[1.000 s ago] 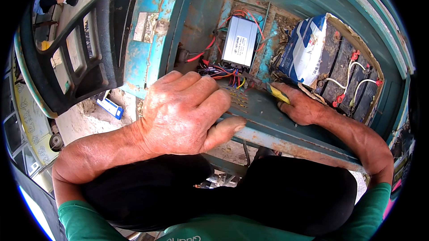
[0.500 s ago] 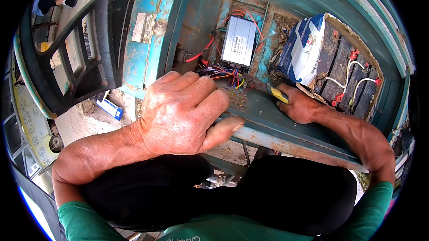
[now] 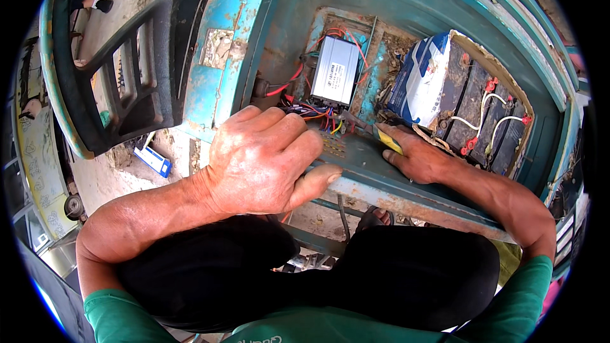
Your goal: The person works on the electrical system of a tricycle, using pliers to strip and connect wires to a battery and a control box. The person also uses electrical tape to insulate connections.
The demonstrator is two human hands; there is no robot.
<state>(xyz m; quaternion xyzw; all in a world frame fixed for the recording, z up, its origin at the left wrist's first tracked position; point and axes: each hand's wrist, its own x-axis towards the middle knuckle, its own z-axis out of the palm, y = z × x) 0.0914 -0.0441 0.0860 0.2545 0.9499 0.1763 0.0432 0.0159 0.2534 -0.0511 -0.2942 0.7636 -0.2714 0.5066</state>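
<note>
Head view looks straight down into the open bay of an old teal vehicle body (image 3: 406, 0), and I read the pose as one of bracing and reaching. My left hand (image 3: 264, 158) lies palm down near the rusty front lip (image 3: 406, 200) of the bay, fingers loosely curled and holding nothing, the thumb pressed along the edge; I judge it is there to steady the body while leaning in. My right hand (image 3: 416, 155) rests flat on the bay floor further in, closed around a small yellow-handled tool (image 3: 387, 141) whose working end I cannot make out (it is hidden under the fingers and points toward the wiring). That tool end sits just beside the bundle of coloured wires (image 3: 314, 113), which runs up to the silver ribbed controller box (image 3: 335, 71) fixed upright against the back wall, so the box stays clear of the floor and its leads hang down within reach. To the right, well apart from the left hand, stand the black batteries (image 3: 483, 108) in a row, linked by white cables with red caps, with a blue and white sack (image 3: 419, 79) tucked against their left side. My knees in black trousers (image 3: 406, 279) press up close to the lip
</note>
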